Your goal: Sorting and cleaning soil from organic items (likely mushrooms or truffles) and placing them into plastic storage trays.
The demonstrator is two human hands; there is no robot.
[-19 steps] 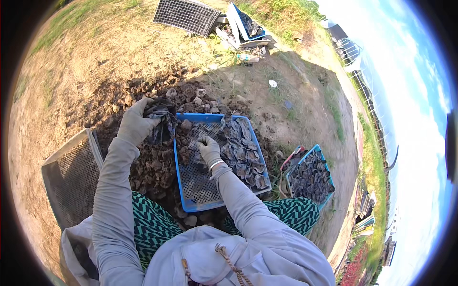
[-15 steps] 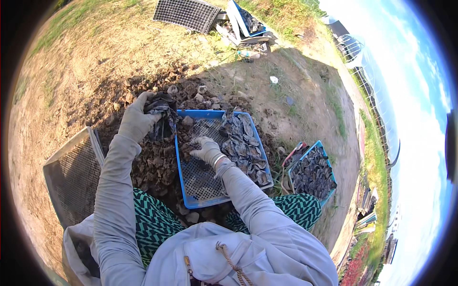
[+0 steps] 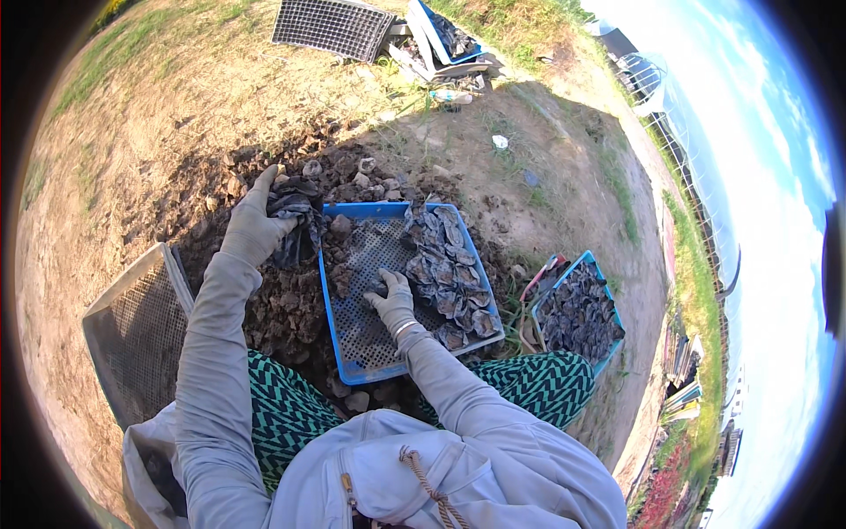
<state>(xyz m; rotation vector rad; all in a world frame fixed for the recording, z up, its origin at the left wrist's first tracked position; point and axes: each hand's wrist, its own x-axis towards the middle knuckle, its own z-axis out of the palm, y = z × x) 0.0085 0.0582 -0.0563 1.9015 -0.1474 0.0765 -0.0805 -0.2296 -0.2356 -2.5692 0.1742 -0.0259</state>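
My gloved left hand (image 3: 251, 231) grips a bunch of crumpled black plastic bags (image 3: 298, 216) above the heap of dark soil (image 3: 286, 304), left of a blue-rimmed tray (image 3: 330, 304). Over the tray's perforated floor is my gloved right hand (image 3: 394, 301), thumb and fingers curled around something small and dark that I cannot make out. Rows of soil-filled black bags (image 3: 445, 269) stand packed along the tray's right side. A clod of soil (image 3: 341, 227) lies at its upper left corner.
A perforated crate (image 3: 137, 326) leans at the left. To the right sits another blue tray full of dark bags (image 3: 580, 310). Farther off lie a black cell tray (image 3: 331, 28) and a tilted blue-white tray (image 3: 441, 35) among litter. My patterned knees (image 3: 538, 385) flank the near tray.
My right hand has moved right and slightly down, away from the soil at the tray's left edge. My left hand still holds the black bags, its index finger now more stretched out.
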